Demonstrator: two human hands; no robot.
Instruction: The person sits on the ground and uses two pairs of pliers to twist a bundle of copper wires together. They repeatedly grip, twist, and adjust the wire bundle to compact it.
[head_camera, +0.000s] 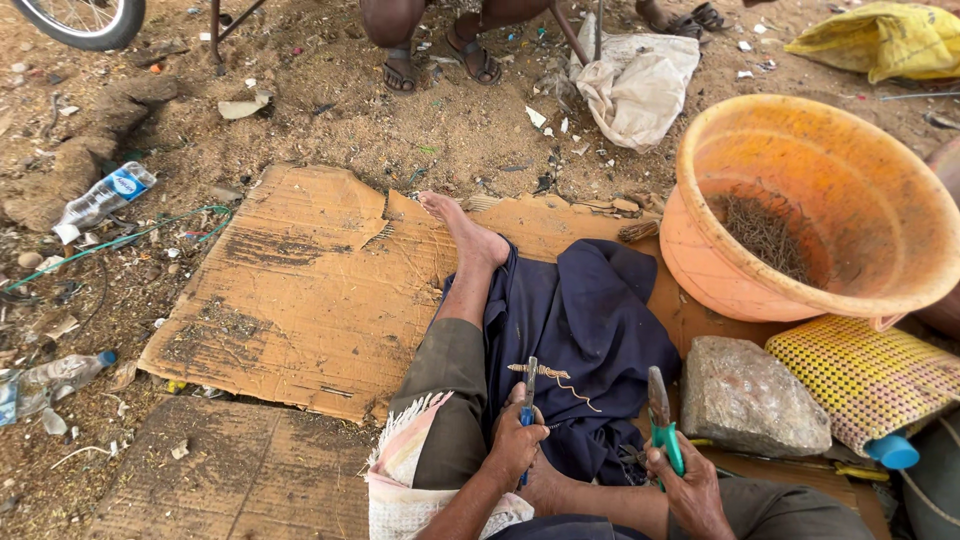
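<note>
Cardboard (300, 290) sheets cover the sandy ground, and the person sits on them w/ one bare foot (465, 232) stretched fwd over a dark blue cloth (590, 330).

Left hand (515, 440) is clenched round blue-handled pliers (528, 392), nose pointing up and away. At the nose sits a short twisted piece of rusty wire (540, 372), lying crosswise, w/ a thin wavy strand trailing off to the right over the cloth. Whether the nose actually grips the wire or just touches it, can't tell at this size.

Right hand (690, 485) is closed on a second tool w/ green handles (662, 425), tip up, held apart from the wire, just left of a flat grey stone (755, 395).

Right of the stone: a yellow woven mat (865, 375); behind both, a big orange plastic basin (830, 205) tipped toward the person, w/ a clump of rusty wire bits (765, 235) inside.

As to progress, judged from the layout: one wire piece is partly twisted and in hand; the loose strand suggests it isn't finished. No pile of finished pieces shows anywhere, so what's done can't be counted; the basin's clump looks like plenty left.

Further off: two plastic bottles (100, 198) in the dirt at left, a bike wheel (85, 20) top left, another person's sandalled feet (440, 60) at top, a white sack (640, 85), a yellow sack (890, 40).
</note>
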